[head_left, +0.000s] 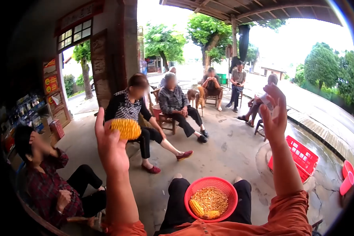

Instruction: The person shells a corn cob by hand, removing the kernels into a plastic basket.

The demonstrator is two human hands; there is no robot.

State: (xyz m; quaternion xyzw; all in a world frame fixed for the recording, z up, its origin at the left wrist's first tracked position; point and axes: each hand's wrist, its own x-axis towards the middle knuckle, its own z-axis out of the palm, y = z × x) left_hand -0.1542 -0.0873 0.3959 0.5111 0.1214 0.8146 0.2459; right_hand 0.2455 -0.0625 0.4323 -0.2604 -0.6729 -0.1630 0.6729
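Raised at the left, my left hand (112, 151) is closed around a yellow corn cob (126, 129), gripped near one end by the thumb and fingers. My right hand (276, 118) is up on the other side with its fingers apart and nothing in it. Between my knees rests a red plastic basket (232, 188), well below both hands. Loose corn kernels (212, 196) fill its bottom. Two pieces of corn cob (196, 207) lie on the kernels at the near side.
Several people sit around on chairs, one (47, 177) close at my left. A brown dog (198, 96) stands among them. To the right are a red crate (299, 157) and pink-red buckets (347, 183). Shelves with goods (25, 112) stand at the left.
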